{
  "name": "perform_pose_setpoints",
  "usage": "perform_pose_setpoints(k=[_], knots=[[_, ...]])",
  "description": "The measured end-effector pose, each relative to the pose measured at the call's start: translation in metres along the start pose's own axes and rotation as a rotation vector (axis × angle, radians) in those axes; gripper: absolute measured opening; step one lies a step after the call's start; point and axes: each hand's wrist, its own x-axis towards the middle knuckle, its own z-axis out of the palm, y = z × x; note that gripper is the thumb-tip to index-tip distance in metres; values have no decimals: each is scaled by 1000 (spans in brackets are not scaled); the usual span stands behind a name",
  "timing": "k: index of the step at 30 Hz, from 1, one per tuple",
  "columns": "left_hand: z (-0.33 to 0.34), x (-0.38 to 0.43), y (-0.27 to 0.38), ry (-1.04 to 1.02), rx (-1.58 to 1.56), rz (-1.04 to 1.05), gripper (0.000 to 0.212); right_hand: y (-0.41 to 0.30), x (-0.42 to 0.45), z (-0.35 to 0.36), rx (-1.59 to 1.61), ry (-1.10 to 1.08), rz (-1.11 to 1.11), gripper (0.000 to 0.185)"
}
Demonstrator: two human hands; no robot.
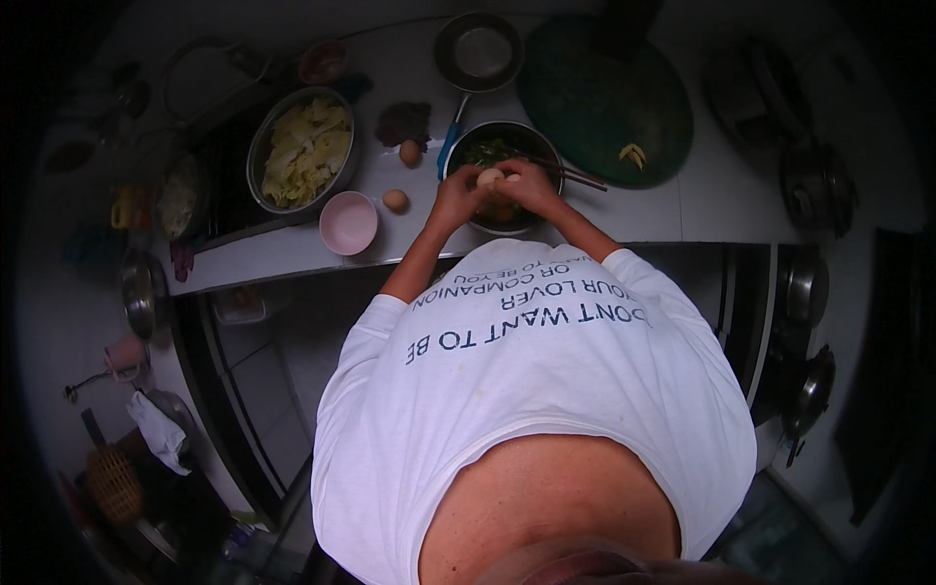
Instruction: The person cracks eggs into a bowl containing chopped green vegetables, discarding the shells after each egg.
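Note:
Over a metal bowl [557, 146] my left hand [462, 196] and my right hand [532, 189] meet, both holding an eggshell [490, 178] that looks parted into two pieces. The bowl holds chopped greens [488, 152] and what looks like raw egg [501, 212]. Chopsticks [581, 178] rest across its right rim. Two whole brown eggs lie on the counter to the left, one egg [410, 153] farther back and the other egg [395, 200] nearer. Beside the nearer one stands a pink bowl [349, 223].
A large basin [252, 164] of cut cabbage stands at the left. Behind the metal bowl lies a strainer or small pan [479, 53] with a blue handle. A round green board [599, 110] with a few yellowish pieces [632, 155] is at the right. The counter's front edge [292, 271] runs before me.

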Motion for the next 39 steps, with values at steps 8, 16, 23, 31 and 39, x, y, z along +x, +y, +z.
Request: perform_pose_setpoints(k=[8, 16, 23, 31, 39], knots=[[0, 9, -8, 57, 221, 122, 38, 1, 1, -1, 41, 18, -35, 36], [-10, 5, 14, -55, 101, 102, 39, 8, 2, -4, 65, 76, -115, 33], [-17, 7, 18, -155, 74, 142, 40, 10, 5, -18, 18, 108, -275, 31], [-22, 7, 30, -136, 219, 194, 39, -6, 4, -33, -205, 173, -586, 31], [-25, 0, 39, -87, 195, 296, 41, -16, 0, -41, -398, 266, -731, 35]])
